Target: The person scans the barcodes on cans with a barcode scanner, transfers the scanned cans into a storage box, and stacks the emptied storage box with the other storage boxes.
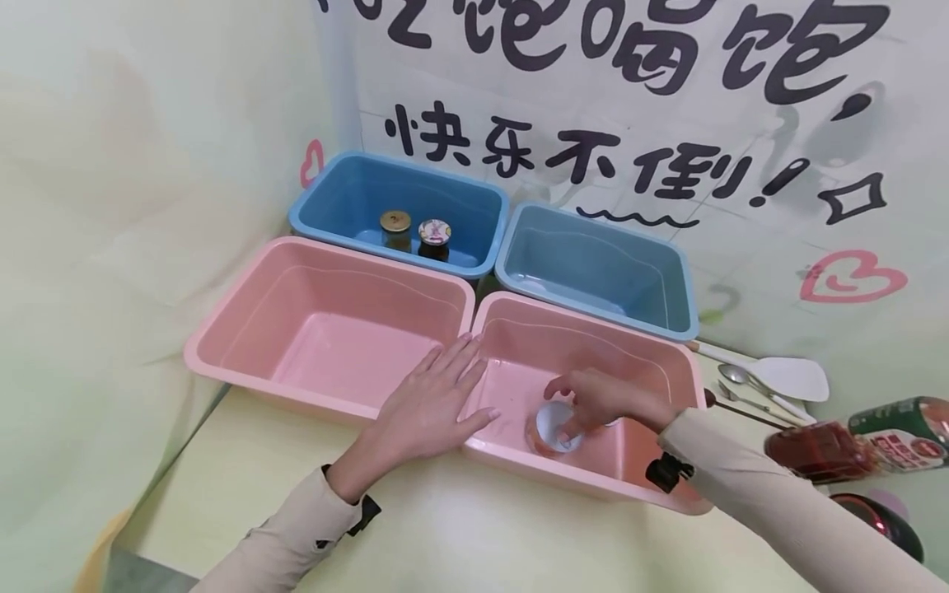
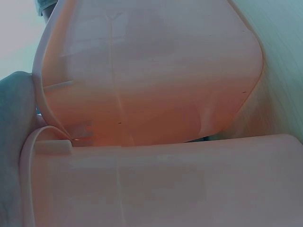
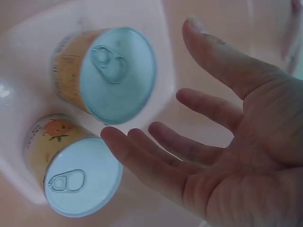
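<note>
My left hand [image 1: 437,403] lies flat with fingers extended over the adjoining rims of the left pink bin [image 1: 296,395] and the right pink bin [image 1: 593,309]. At the left edge of the left wrist view, part of that hand [image 2: 14,142] shows against the rims. Inside the right bin my right hand [image 1: 593,399] reaches over a food can [image 1: 558,428]. The right wrist view shows two yellow cans with silvery pull-tab lids, an upper can [image 3: 118,75] and a lower can [image 3: 85,177] with an orange fruit picture. Spread fingers of my right hand [image 3: 213,137] are beside them, holding nothing.
Behind stand a dark blue bin [image 1: 334,177] with two lidded jars, one gold-topped jar [image 1: 395,222] and one patterned-topped jar [image 1: 434,235], and a lighter blue bin [image 1: 593,226]. A white spatula [image 1: 793,377], cutlery and bottles lie at the right. A lettered wall sheet hangs behind.
</note>
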`<action>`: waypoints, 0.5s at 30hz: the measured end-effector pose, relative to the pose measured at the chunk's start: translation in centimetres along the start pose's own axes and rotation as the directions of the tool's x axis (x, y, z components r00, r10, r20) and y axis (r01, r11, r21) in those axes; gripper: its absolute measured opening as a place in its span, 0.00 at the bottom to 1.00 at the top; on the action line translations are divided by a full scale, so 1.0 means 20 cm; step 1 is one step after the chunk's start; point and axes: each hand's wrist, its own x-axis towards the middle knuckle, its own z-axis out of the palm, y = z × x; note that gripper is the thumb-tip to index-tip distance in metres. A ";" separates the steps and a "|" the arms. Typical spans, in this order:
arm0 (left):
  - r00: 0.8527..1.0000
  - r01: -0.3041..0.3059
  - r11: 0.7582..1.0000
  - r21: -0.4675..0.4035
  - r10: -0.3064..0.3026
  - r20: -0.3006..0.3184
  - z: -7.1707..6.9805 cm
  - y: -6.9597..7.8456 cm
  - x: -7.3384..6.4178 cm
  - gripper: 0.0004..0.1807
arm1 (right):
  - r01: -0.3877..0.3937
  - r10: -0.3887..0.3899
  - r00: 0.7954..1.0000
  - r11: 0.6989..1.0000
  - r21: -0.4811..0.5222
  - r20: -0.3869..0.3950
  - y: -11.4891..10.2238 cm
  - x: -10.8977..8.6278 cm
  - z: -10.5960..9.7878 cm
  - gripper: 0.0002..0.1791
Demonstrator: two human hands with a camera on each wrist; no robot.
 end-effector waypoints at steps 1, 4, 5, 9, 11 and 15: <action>1.000 0.002 1.000 -0.001 -0.002 0.001 0.00 0.00 0.00 0.44 | -0.004 0.004 1.000 1.000 -0.025 0.002 0.00 0.01 0.01 0.32; 1.000 -0.001 1.000 -0.005 0.001 0.000 0.00 0.00 0.00 0.44 | -0.026 0.026 1.000 0.997 -0.072 0.003 -0.02 0.05 0.03 0.33; 1.000 -0.004 1.000 -0.008 0.004 0.001 0.00 0.00 0.00 0.44 | -0.031 0.031 1.000 0.996 -0.084 -0.003 -0.02 0.06 0.04 0.34; 1.000 -0.009 1.000 -0.011 0.009 0.006 0.00 0.00 0.00 0.44 | -0.035 0.033 0.999 0.992 -0.122 -0.025 -0.01 0.08 0.08 0.33; 1.000 -0.004 1.000 -0.007 0.004 0.006 0.01 -0.01 0.00 0.44 | -0.017 0.013 0.999 0.990 -0.141 -0.030 0.00 0.10 0.10 0.33; 1.000 0.002 1.000 0.001 -0.002 0.010 0.01 -0.01 0.00 0.44 | -0.005 0.000 1.000 0.986 -0.168 -0.029 0.01 0.14 0.13 0.30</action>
